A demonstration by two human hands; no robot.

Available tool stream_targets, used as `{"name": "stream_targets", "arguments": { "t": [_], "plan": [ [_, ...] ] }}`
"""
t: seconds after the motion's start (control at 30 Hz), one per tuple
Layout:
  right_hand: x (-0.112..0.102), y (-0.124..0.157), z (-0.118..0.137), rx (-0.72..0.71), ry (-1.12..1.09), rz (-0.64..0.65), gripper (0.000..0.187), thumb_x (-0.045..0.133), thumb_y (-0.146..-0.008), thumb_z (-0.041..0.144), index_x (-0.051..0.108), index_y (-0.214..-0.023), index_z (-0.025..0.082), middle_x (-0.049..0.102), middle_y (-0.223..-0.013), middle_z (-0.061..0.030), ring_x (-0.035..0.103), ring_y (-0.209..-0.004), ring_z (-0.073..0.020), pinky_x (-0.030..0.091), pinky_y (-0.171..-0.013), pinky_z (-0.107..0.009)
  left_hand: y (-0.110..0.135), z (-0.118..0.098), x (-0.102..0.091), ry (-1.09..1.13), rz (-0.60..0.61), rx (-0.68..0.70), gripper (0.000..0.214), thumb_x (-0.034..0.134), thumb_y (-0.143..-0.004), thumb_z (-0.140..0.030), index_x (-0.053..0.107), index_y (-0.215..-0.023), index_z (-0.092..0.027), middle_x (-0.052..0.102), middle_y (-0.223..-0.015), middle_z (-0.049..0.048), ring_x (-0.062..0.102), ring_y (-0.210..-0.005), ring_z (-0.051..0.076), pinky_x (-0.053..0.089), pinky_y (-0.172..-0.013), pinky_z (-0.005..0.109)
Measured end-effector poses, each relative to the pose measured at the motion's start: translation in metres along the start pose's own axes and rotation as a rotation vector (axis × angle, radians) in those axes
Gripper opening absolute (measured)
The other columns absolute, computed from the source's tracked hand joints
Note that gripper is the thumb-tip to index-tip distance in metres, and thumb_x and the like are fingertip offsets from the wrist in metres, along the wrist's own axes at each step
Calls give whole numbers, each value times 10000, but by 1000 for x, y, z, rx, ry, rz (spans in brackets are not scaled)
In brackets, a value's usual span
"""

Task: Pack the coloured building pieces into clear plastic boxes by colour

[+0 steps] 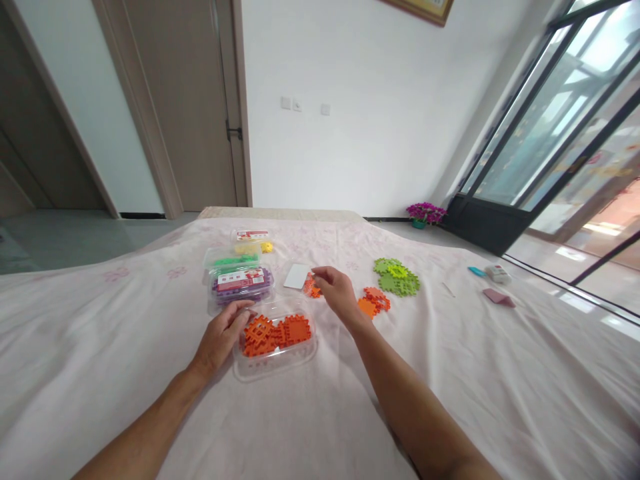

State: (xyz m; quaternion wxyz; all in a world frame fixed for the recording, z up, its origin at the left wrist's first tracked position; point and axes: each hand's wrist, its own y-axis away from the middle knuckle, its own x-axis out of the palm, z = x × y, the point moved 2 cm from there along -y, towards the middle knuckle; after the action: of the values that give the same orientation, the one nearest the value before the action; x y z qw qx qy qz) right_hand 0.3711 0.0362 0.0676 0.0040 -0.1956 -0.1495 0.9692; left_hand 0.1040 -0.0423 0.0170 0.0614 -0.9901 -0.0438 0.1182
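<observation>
In front of me sits an uncovered clear plastic container with orange toothed interlocking pieces inside. My left hand is closed on the container's left back corner, its fingers over the rim. Behind the container, my right hand has its fingertips pinched at a small clear bag with orange bits showing in it. A white card lies just left of those fingertips. Loose orange pieces lie by my right wrist, partly hidden behind it.
Behind my left hand stand clear boxes of purple pieces, green pieces and yellow pieces. Loose green pieces lie right of centre. A pink cloth-like item and a small white object are farther right on the tablecloth.
</observation>
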Motion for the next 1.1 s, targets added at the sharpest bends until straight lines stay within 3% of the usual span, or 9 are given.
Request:
{"name": "stream_targets", "arguments": {
  "t": [0.07, 0.13, 0.33, 0.53, 0.7, 0.83, 0.97, 1.1],
  "plan": [
    [-16, -7, -13, -53, 266, -108, 316, 519, -857, 173, 668, -1135, 189, 705, -1076, -59, 653, -912, -160, 512, -856, -303, -1, 3, 0, 9, 7, 3, 462, 570, -827, -507, 635, -1140, -174, 742, -1040, 87, 678, -1014, 263, 497, -917, 368],
    [-27, -10, -27, -38, 500, -125, 378, 517, -857, 148, 644, -1213, 168, 671, -1183, -94, 622, -1037, -193, 464, -951, -320, -2, 6, 0, 23, 12, 2, 460, 561, -833, -510, 629, -1143, -176, 740, -1031, 88, 681, -1011, 266, 507, -910, 373],
    [-29, -4, -55, -44, 878, 55, 439, 495, -898, 167, 585, -1327, 171, 562, -1386, -107, 479, -1266, -247, 357, -1054, -325, -2, 14, 0, 27, 2, -11, 436, 542, -854, -521, 631, -1136, -201, 727, -1055, 88, 679, -1026, 269, 522, -900, 376],
    [-27, -1, -52, 40, 1009, 199, 307, 447, -925, 208, 709, -1086, 203, 683, -1163, -96, 588, -1083, -239, 408, -925, -318, -2, 13, 0, 39, 3, -18, 458, 544, -852, -533, 636, -1143, -192, 723, -1061, 94, 679, -1029, 276, 525, -913, 389],
    [-48, -5, -42, 121, 978, 129, 370, 457, -933, 283, 646, -1246, 223, 662, -1212, -104, 579, -1123, -247, 412, -925, -324, -1, 11, 0, 30, -2, -6, 460, 552, -847, -537, 644, -1130, -187, 720, -1057, 93, 675, -1025, 278, 519, -923, 394],
    [-76, -8, -46, 250, 1019, 0, 451, 498, -906, 344, 583, -1333, 225, 600, -1300, -142, 503, -1223, -320, 405, -965, -431, -1, 11, -1, 27, 6, -8, 467, 544, -853, -536, 635, -1147, -186, 716, -1070, 96, 671, -1033, 278, 519, -921, 391],
    [-93, -6, -60, 446, 1004, 24, 429, 507, -883, 375, 617, -1268, 222, 590, -1275, -172, 499, -1207, -375, 445, -888, -509, -2, 10, -1, 5, 5, -18, 463, 539, -851, -542, 634, -1141, -195, 714, -1083, 91, 666, -1047, 275, 510, -936, 380],
    [-89, -3, -63, 456, 1004, 89, 364, 519, -859, 365, 670, -1142, 193, 593, -1251, -195, 524, -1173, -379, 472, -833, -496, -1, 6, -1, -2, 1, -19, 465, 546, -839, -551, 645, -1123, -197, 725, -1055, 83, 669, -1041, 272, 510, -928, 368]
  ]
}}
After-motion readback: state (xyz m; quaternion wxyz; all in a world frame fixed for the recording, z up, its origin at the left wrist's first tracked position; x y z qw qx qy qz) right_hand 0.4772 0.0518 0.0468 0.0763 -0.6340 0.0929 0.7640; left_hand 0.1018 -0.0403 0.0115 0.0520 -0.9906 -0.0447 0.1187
